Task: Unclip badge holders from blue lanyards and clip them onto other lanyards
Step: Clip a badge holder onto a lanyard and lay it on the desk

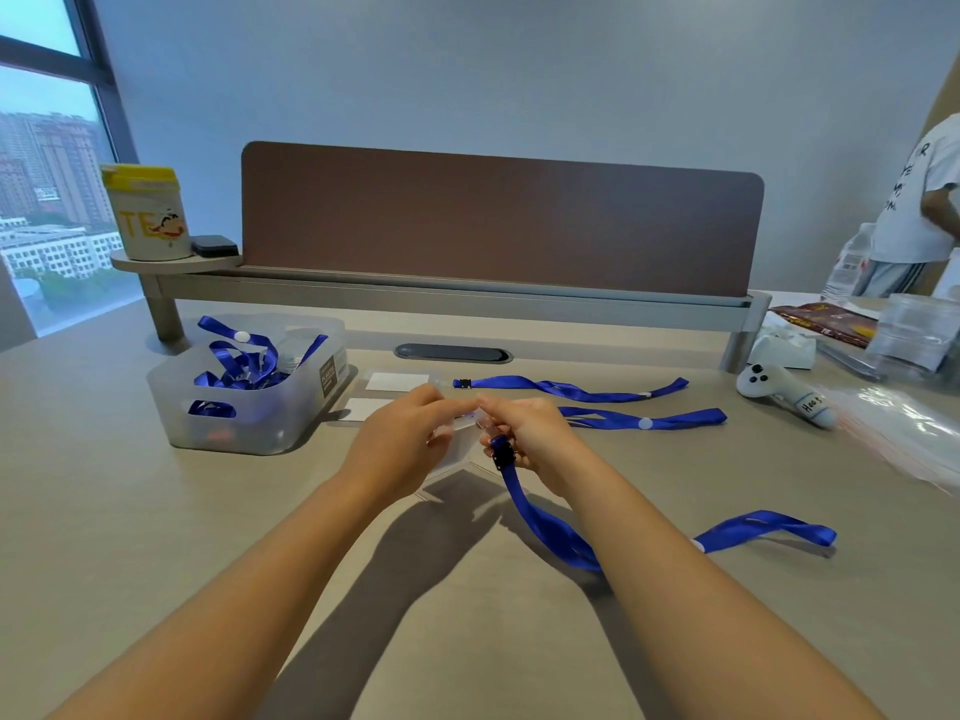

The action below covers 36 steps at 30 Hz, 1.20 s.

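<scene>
While hands pinch: badge holder (pixel 448 438), lanyard (pixel 540 522)

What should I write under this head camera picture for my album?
Two hands, left hand and right hand, work a clear badge holder at a blue lanyard clip.

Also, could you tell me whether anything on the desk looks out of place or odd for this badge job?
Mostly no. The one stray is a white handheld controller lying on its side at the right, unrelated to the lanyards. Two loose blue lanyards lie flat beyond the hands, and the plastic bin holds a tangled heap, but nothing looks spilled or damaged.
</scene>
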{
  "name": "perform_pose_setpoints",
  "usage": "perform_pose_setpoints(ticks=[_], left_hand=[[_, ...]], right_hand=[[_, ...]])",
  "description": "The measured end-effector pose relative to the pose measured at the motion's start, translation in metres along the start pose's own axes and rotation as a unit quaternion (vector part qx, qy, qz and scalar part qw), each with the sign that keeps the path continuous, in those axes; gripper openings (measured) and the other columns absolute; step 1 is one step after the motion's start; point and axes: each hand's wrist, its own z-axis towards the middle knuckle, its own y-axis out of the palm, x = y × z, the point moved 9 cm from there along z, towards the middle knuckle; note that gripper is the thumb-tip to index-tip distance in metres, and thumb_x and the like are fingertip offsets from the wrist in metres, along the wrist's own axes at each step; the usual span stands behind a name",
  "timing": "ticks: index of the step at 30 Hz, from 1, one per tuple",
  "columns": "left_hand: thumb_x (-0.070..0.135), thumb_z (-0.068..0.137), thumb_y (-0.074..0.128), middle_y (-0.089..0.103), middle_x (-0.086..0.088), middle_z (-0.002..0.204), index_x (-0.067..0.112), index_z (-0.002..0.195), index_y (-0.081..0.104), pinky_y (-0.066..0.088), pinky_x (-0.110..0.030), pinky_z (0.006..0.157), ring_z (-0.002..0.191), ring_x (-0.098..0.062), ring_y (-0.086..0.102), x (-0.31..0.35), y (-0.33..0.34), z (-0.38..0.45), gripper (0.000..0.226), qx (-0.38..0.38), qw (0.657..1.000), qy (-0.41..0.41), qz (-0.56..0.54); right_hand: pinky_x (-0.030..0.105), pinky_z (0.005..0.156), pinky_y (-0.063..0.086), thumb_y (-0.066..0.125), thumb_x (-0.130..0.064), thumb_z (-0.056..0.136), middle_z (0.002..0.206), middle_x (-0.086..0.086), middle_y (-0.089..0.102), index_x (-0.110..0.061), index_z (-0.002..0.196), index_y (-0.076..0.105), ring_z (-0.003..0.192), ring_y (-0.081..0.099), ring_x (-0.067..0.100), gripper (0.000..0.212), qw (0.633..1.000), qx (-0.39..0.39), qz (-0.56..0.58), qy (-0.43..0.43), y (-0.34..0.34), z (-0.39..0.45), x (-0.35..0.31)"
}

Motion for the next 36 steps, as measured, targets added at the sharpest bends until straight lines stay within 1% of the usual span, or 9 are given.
perform_pose_setpoints(ticks=[5,10,15,16,18,20,25,30,36], left_hand=[[0.013,0.087,0.051,0.052,-0.008,0.127,0.022,0.125,0.047,0.046,-0.025,0.086,0.108,-0.022,0.053,-0.007,0.004,0.000,0.039,-0.015,0.999,-0.027,-0.020],[0.030,0.083,0.057,0.057,-0.007,0.121,0.018,0.114,0.056,0.041,-0.025,0.080,0.094,-0.008,0.046,-0.014,0.008,0.001,0.033,-0.021,0.991,-0.066,-0.115],[0.028,0.087,0.050,0.061,-0.009,0.118,0.015,0.109,0.060,0.043,-0.029,0.082,0.092,-0.008,0.047,-0.019,0.010,0.004,0.028,-0.015,0.986,-0.095,-0.138],[0.028,0.087,0.051,0.061,-0.009,0.118,0.014,0.109,0.061,0.043,-0.028,0.082,0.092,-0.008,0.047,-0.019,0.012,0.005,0.027,-0.021,0.987,-0.095,-0.131],[0.027,0.086,0.052,0.061,-0.008,0.118,0.014,0.108,0.061,0.042,-0.027,0.081,0.093,-0.009,0.048,-0.017,0.014,0.005,0.027,-0.031,0.988,-0.094,-0.119],[0.027,0.086,0.052,0.060,-0.009,0.119,0.013,0.108,0.061,0.042,-0.028,0.082,0.098,-0.015,0.053,-0.017,0.016,0.004,0.028,-0.039,0.987,-0.102,-0.116],[0.026,0.084,0.055,0.061,-0.010,0.115,0.011,0.101,0.062,0.044,-0.031,0.082,0.101,-0.019,0.055,-0.020,0.020,0.003,0.024,-0.039,0.985,-0.124,-0.112],[0.025,0.082,0.059,0.065,-0.011,0.105,0.009,0.093,0.062,0.046,-0.033,0.078,0.086,-0.015,0.052,-0.021,0.023,0.006,0.019,-0.025,0.981,-0.142,-0.127],[0.022,0.086,0.054,0.066,-0.013,0.107,0.009,0.099,0.064,0.044,-0.031,0.079,0.086,-0.014,0.050,-0.020,0.024,0.008,0.022,-0.051,0.981,-0.136,-0.132]], right_hand=[[0.025,0.069,0.052,0.054,-0.016,0.089,0.070,0.004,0.059,-0.015,0.074,0.056,0.064,0.059,0.014,0.016,0.999,-0.032,-0.015,-0.003,0.004,0.003,0.002],[0.019,0.057,0.052,0.054,-0.009,0.089,0.072,0.002,0.063,-0.016,0.079,0.057,0.057,0.061,0.010,0.012,0.996,-0.078,-0.031,-0.032,0.007,0.002,0.001],[0.014,0.056,0.045,0.059,-0.006,0.086,0.076,-0.003,0.060,-0.016,0.080,0.061,0.062,0.055,0.007,0.011,0.988,-0.075,-0.121,-0.065,0.006,0.003,0.000],[0.014,0.057,0.045,0.058,-0.006,0.086,0.077,-0.003,0.059,-0.012,0.086,0.063,0.064,0.055,0.006,0.008,0.987,-0.072,-0.130,-0.067,0.006,0.003,0.000],[0.015,0.060,0.045,0.058,-0.004,0.086,0.075,-0.004,0.058,-0.002,0.100,0.065,0.066,0.054,0.007,0.016,0.985,-0.065,-0.145,-0.074,0.005,0.003,0.000],[0.015,0.061,0.045,0.057,-0.003,0.086,0.074,-0.004,0.058,0.002,0.104,0.064,0.065,0.054,0.007,0.020,0.983,-0.060,-0.153,-0.079,0.005,0.002,0.000],[0.016,0.062,0.045,0.056,-0.003,0.087,0.073,-0.003,0.057,0.004,0.106,0.064,0.064,0.053,0.007,0.022,0.982,-0.052,-0.161,-0.079,0.004,0.002,0.000],[0.015,0.062,0.045,0.055,-0.006,0.088,0.071,-0.004,0.057,0.003,0.107,0.065,0.064,0.052,0.005,0.023,0.983,-0.045,-0.157,-0.085,0.006,0.000,-0.003],[0.013,0.060,0.044,0.054,-0.010,0.089,0.071,-0.006,0.056,0.001,0.109,0.064,0.063,0.052,0.005,0.025,0.980,-0.029,-0.177,-0.088,0.003,0.001,-0.003]])
